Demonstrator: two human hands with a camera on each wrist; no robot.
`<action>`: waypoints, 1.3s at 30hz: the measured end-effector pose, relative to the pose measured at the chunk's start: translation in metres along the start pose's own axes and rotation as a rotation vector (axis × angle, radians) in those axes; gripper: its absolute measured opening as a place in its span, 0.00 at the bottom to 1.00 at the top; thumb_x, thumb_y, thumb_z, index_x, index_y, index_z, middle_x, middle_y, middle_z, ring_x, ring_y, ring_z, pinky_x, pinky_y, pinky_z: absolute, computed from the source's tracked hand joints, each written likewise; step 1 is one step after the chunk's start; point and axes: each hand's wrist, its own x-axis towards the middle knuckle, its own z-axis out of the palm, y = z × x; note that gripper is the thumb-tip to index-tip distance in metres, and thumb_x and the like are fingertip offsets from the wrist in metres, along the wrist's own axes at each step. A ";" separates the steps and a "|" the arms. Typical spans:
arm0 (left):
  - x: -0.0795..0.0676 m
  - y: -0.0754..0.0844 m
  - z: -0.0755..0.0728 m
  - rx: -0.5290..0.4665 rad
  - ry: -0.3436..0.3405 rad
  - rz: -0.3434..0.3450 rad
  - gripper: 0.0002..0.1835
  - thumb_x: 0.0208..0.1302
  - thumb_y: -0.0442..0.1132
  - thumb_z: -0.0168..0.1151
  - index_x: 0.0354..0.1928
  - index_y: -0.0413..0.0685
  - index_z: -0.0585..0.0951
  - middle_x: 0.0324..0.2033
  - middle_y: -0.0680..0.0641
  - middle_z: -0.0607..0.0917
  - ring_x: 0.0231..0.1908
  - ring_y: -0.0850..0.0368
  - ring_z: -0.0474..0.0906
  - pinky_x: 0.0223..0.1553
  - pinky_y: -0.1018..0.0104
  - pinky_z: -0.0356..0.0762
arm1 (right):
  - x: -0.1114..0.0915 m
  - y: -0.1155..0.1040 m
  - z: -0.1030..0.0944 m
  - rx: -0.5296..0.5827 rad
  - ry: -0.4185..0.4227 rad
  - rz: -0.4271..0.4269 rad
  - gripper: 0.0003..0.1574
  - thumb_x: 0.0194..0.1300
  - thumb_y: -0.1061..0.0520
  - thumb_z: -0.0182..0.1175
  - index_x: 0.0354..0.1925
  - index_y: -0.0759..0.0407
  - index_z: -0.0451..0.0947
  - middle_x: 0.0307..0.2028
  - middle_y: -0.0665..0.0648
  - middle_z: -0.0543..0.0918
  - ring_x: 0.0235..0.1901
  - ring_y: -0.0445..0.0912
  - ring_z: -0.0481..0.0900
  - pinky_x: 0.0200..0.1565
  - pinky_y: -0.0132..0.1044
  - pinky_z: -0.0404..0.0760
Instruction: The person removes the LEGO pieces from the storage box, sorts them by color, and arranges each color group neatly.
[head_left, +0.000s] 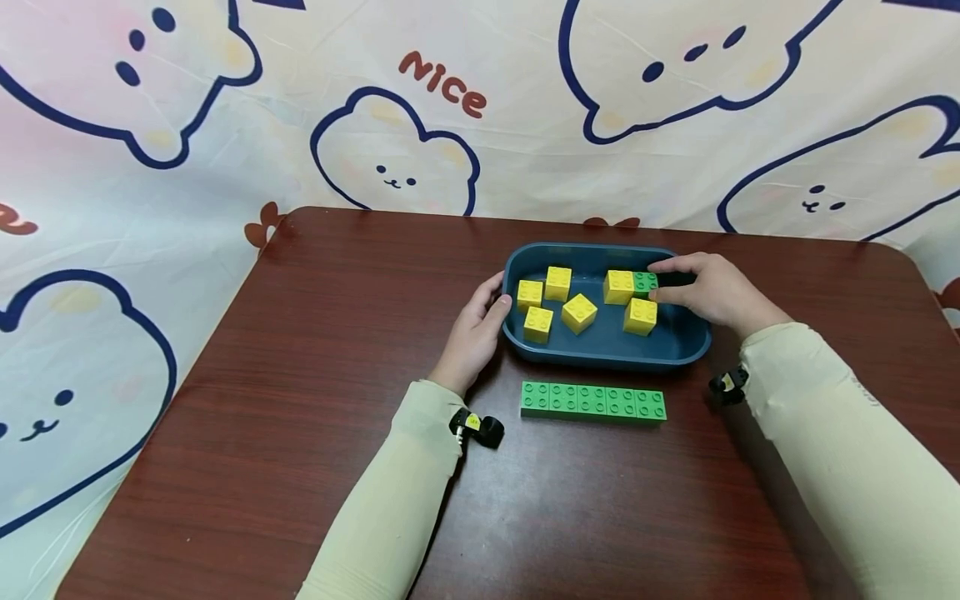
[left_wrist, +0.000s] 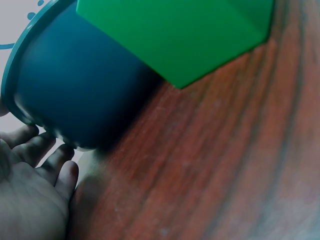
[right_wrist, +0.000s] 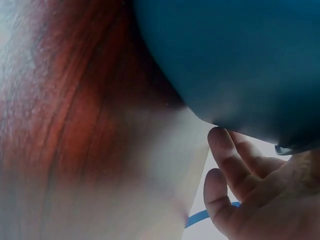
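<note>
A dark blue plastic bin (head_left: 600, 354) stands on the table with several yellow toy bricks (head_left: 579, 312) in it. My left hand (head_left: 474, 329) holds the bin by its left end, thumb at the rim and fingers along the outer wall. Over the bin's right end reaches my right hand (head_left: 716, 287), its thumb and index finger pinching a small green brick (head_left: 645, 283) beside a yellow brick (head_left: 619, 287). In the right wrist view its other fingers (right_wrist: 227, 157) stay outside the bin wall. In front of the bin lies a long green row of bricks (head_left: 592, 402).
The brown wooden table (head_left: 337, 333) carries everything. Behind it hangs a pale cloth (head_left: 525, 167) with cartoon animals. A small black camera (head_left: 480, 427) sits on the left wrist and another black camera (head_left: 727, 386) on the right.
</note>
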 end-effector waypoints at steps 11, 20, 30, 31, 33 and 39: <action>0.002 0.004 0.002 0.000 -0.019 -0.049 0.26 0.81 0.43 0.45 0.77 0.53 0.62 0.74 0.52 0.64 0.72 0.59 0.58 0.71 0.57 0.58 | -0.003 0.001 0.001 -0.018 0.028 -0.027 0.37 0.68 0.44 0.65 0.68 0.60 0.71 0.72 0.73 0.58 0.66 0.68 0.59 0.60 0.69 0.68; 0.000 0.002 0.002 -0.029 -0.006 -0.015 0.24 0.81 0.44 0.47 0.75 0.57 0.65 0.71 0.55 0.68 0.69 0.62 0.63 0.69 0.58 0.62 | -0.020 -0.003 -0.003 0.022 0.149 -0.075 0.35 0.67 0.44 0.67 0.66 0.59 0.75 0.66 0.69 0.64 0.58 0.64 0.61 0.53 0.60 0.73; 0.000 -0.001 0.001 -0.011 0.000 0.004 0.24 0.80 0.46 0.47 0.74 0.59 0.66 0.71 0.57 0.69 0.70 0.62 0.62 0.70 0.56 0.62 | -0.037 -0.002 -0.009 -0.002 0.210 -0.092 0.35 0.66 0.40 0.67 0.64 0.57 0.77 0.60 0.67 0.67 0.55 0.63 0.63 0.43 0.51 0.76; 0.000 0.000 0.001 -0.010 0.000 0.003 0.24 0.81 0.46 0.47 0.74 0.59 0.66 0.71 0.57 0.69 0.70 0.62 0.62 0.70 0.55 0.61 | -0.039 -0.002 -0.010 -0.004 0.209 -0.091 0.36 0.66 0.39 0.66 0.64 0.56 0.76 0.60 0.67 0.67 0.55 0.63 0.63 0.44 0.52 0.75; 0.000 0.000 0.001 -0.008 0.000 0.002 0.24 0.81 0.45 0.47 0.74 0.59 0.66 0.71 0.57 0.69 0.70 0.62 0.62 0.70 0.55 0.61 | -0.043 -0.002 -0.011 -0.007 0.209 -0.092 0.37 0.66 0.38 0.66 0.65 0.56 0.76 0.59 0.67 0.69 0.55 0.63 0.63 0.45 0.53 0.74; 0.001 0.000 0.001 -0.007 0.004 0.002 0.24 0.80 0.46 0.47 0.74 0.59 0.66 0.70 0.57 0.69 0.70 0.62 0.62 0.70 0.55 0.61 | -0.059 -0.005 -0.010 -0.018 0.255 -0.131 0.33 0.65 0.41 0.68 0.62 0.55 0.78 0.36 0.61 0.72 0.40 0.54 0.67 0.31 0.43 0.68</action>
